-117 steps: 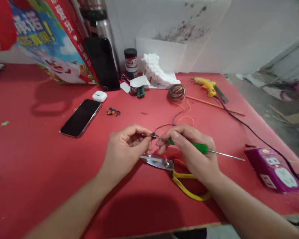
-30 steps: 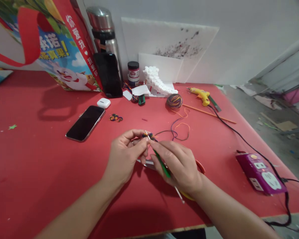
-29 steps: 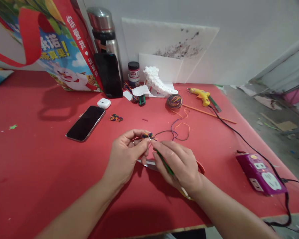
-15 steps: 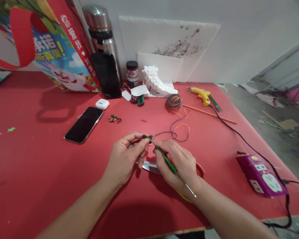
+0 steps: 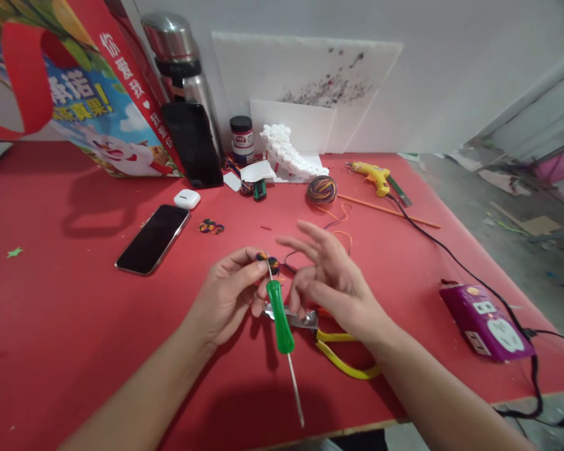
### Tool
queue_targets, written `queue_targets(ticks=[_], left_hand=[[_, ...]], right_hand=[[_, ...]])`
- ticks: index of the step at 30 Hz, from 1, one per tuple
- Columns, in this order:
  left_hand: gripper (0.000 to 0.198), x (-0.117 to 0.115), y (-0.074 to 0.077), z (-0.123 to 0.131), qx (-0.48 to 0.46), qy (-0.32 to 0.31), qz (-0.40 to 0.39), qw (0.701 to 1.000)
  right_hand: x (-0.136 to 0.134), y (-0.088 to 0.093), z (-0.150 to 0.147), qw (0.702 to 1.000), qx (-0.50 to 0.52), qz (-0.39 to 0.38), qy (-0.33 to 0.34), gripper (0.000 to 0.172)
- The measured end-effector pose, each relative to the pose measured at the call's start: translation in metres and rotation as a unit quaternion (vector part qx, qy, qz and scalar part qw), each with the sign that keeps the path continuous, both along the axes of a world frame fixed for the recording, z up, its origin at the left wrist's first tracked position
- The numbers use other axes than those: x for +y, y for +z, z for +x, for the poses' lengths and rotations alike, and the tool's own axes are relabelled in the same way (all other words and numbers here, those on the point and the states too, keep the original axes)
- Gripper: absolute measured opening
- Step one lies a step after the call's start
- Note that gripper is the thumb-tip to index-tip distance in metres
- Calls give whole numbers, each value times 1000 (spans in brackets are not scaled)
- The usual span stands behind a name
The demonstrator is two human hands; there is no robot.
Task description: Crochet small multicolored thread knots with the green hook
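Clock centred on the yarn piece, twelve being away from the person. Multicolour yarn piece (image 5: 273, 265) sits mid-view above the red table (image 5: 75, 326), in the left hand (image 5: 232, 291). Left thumb and forefinger clamped on it, remaining fingers curled below.

Green-handled hook (image 5: 281, 316): one metal end at the yarn piece by the left thumb, green handle and other metal end running toward six. Whether it passes through a loop: too small to tell. Right hand (image 5: 333, 275) at three, just beside the hook handle, not gripping it. Its upper fingers are stretched out and apart, lower ones curled in; can't tell if they touch the yarn strand, which runs partly behind this hand.

Scissors (image 5: 310, 319) lie at five on the table, blades and yellow handles showing, partly under the right hand in view.

Yarn ball (image 5: 322, 189) at one, loose orange thread near it. Orange stick (image 5: 390, 211) at two, its end near the ball. Yellow glue gun (image 5: 375, 177) between one and two, cord running right. Purple power block (image 5: 486, 319) between three and four.

Small knotted yarn bit (image 5: 211, 226) at ten, well apart from the hands; white case (image 5: 187, 199) beyond it, same direction. Flat phone (image 5: 154, 240) between nine and ten, dark screen up. Black-lidded jar (image 5: 242, 139) between eleven and twelve.
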State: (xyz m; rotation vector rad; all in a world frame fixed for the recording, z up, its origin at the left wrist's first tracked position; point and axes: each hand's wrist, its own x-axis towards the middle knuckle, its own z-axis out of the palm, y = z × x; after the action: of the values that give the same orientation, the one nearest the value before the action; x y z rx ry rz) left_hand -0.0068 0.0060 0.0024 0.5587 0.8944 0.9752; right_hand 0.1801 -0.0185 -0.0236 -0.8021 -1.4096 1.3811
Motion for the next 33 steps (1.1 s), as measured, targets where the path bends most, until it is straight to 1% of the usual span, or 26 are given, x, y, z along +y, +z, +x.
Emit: queue_targets(ticks=[1,2,3,4,5,6,8,10,11,12,13,14,16,18,19,21,24,27,30,33], left_hand=[[28,0,-1,-1,-10,-13,0,1000],[28,1,-2,-2,-20,-25,2,999],[28,1,-3,-3,-27,-36,6,999],[28,2,-4,-4,-32,-42,11,999],[27,3,-5,-5,-36,-43,17,998],[27,3,-6,-6,-37,-38,22,998],[26,5,-7,-8,-36,-34,31,998],[26,5,-7,-9,-34,-50,38,997],[25,5,-6,-10,-32,-63,40,997],[26,5,-6,-9,-28,-78,41,996],[26,4,-6,-9,-23,-93,42,995],[27,4,-6,-8,-18,-105,44,993],[28,2,-7,-6,-11,-126,47,991],[29,1,-8,-4,-11,-141,48,989],[30,0,-8,-3,-13,-146,47,988],[30,-1,-9,-1,-17,-156,43,987],[31,-4,-10,0,-17,-180,43,983],[31,-6,-11,0,-9,-199,57,978],[28,-8,-12,-1,-1,-174,84,981],[23,-8,-11,-2,14,-131,117,984]], right_hand=[[1,-1,-2,997,35,-50,46,76],[1,-2,-5,991,60,-93,70,79],[1,-2,-7,986,72,-131,73,80],[1,0,-8,983,75,-157,63,77],[1,3,-9,981,71,-174,49,70],[1,6,-7,980,62,-184,39,60],[2,14,-1,980,52,-187,39,37],[4,20,9,991,45,-125,-8,16],[5,21,14,996,19,-78,-33,8],[7,22,18,998,-20,-16,-55,4],[8,22,22,993,-67,56,-73,8],[9,21,24,980,-118,133,-87,13],[11,19,27,933,-212,267,-114,20],[12,17,27,888,-276,345,-131,24],[11,17,26,873,-293,366,-135,25],[11,15,23,859,-305,390,-131,29],[10,14,19,864,-298,394,-103,33],[10,11,17,871,-319,367,-68,29],[11,9,18,872,-355,333,-60,19],[10,11,19,864,-357,343,-98,17]])
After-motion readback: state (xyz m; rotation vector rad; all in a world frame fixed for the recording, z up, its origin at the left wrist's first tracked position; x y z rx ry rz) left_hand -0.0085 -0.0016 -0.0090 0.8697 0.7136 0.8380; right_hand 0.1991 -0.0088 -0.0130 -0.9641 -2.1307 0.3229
